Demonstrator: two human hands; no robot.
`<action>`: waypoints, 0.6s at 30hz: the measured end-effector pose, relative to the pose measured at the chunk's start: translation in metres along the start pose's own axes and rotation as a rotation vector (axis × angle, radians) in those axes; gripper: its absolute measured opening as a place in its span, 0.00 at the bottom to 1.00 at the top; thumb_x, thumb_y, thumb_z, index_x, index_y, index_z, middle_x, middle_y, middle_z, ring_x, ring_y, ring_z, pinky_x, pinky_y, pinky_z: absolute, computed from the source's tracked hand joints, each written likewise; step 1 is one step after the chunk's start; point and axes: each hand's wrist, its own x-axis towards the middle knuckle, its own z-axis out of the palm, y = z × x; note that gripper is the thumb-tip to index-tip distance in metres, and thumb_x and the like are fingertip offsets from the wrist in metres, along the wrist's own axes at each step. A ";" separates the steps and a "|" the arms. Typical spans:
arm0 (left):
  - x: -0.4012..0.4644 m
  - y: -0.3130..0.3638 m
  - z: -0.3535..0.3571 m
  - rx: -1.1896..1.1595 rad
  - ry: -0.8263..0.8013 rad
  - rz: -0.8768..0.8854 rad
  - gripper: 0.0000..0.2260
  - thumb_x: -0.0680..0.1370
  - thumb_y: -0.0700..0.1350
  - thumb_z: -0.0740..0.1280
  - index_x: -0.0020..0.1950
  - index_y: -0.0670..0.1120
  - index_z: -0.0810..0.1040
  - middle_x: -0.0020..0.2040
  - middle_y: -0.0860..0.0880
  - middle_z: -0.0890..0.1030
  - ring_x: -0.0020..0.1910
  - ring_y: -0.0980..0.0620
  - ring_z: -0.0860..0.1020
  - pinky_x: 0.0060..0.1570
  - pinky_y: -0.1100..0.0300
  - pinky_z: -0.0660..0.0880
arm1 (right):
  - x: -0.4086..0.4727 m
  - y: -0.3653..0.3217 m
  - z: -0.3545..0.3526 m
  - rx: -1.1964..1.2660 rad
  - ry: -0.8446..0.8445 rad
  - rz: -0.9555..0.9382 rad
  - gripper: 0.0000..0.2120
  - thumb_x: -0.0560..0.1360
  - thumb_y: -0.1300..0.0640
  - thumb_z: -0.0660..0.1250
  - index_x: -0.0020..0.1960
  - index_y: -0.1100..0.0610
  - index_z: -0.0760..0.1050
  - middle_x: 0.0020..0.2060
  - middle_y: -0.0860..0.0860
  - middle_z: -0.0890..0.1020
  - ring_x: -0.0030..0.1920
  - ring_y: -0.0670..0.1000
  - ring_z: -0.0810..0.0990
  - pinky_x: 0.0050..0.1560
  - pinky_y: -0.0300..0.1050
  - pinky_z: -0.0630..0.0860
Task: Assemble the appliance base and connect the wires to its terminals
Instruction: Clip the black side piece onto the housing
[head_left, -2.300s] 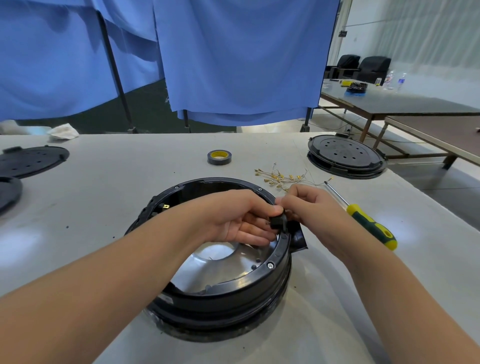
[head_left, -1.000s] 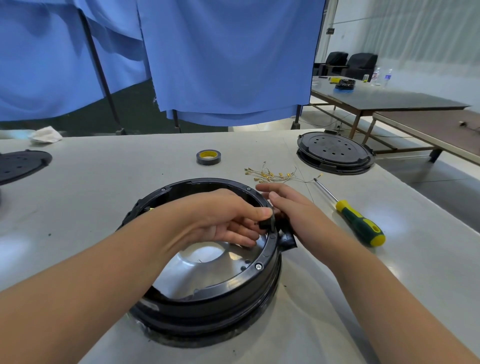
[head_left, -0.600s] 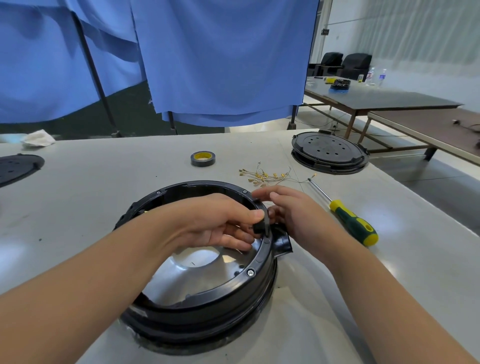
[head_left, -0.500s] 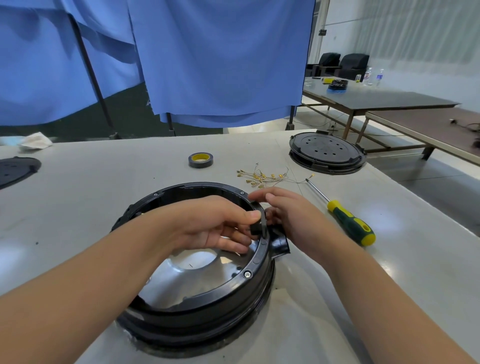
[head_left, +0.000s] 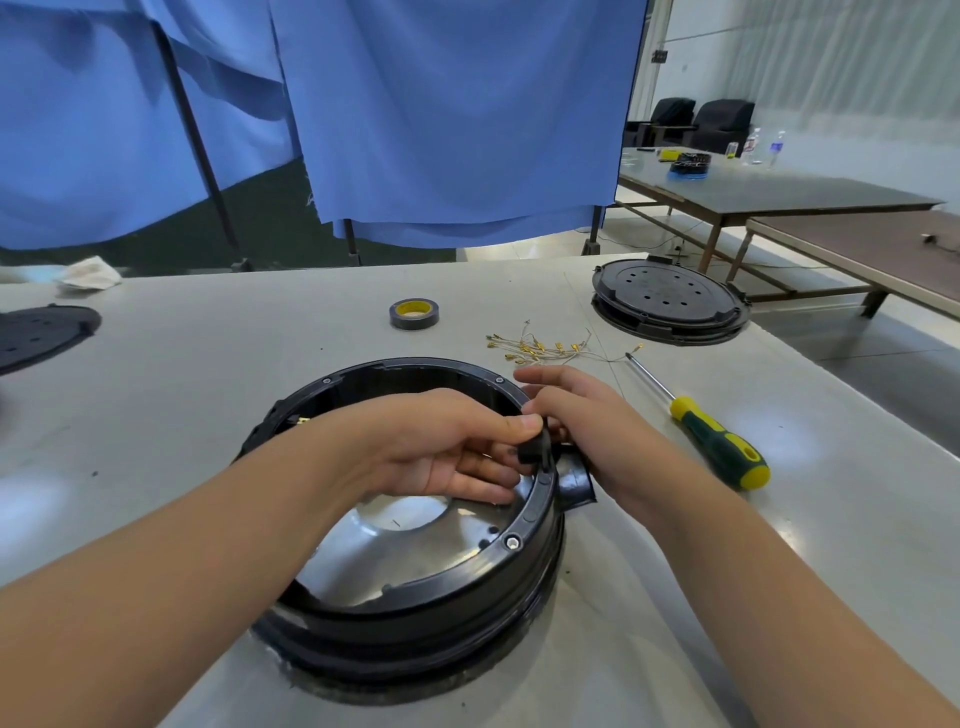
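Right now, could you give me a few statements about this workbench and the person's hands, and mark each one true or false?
1. The screwdriver lies on the table, held by no hand. True.
2. The tape roll sits inside the black ring-shaped base. False: it lies on the table beyond the base.
3. The left hand pinches a small black part at the base's rim. True.
4. The loose wires are in the right hand. False: they lie on the table beyond it.
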 end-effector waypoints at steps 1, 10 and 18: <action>0.000 0.000 0.000 -0.006 -0.001 -0.012 0.09 0.67 0.47 0.72 0.42 0.43 0.81 0.35 0.47 0.79 0.36 0.52 0.80 0.43 0.58 0.82 | 0.000 0.000 0.000 0.000 0.005 -0.001 0.12 0.73 0.62 0.65 0.53 0.49 0.78 0.48 0.51 0.81 0.43 0.50 0.81 0.55 0.55 0.79; 0.003 -0.001 0.000 0.083 0.128 -0.038 0.08 0.76 0.48 0.71 0.46 0.43 0.81 0.29 0.50 0.79 0.27 0.56 0.79 0.27 0.65 0.77 | -0.002 -0.002 -0.002 -0.015 0.001 -0.018 0.14 0.74 0.65 0.67 0.53 0.48 0.77 0.54 0.50 0.79 0.48 0.49 0.81 0.46 0.42 0.76; -0.004 0.001 -0.007 0.098 0.012 -0.088 0.08 0.71 0.49 0.73 0.40 0.45 0.85 0.40 0.46 0.84 0.37 0.52 0.84 0.35 0.62 0.81 | -0.011 -0.014 -0.014 0.170 -0.217 0.120 0.19 0.75 0.71 0.61 0.64 0.57 0.72 0.62 0.57 0.77 0.58 0.57 0.79 0.57 0.52 0.76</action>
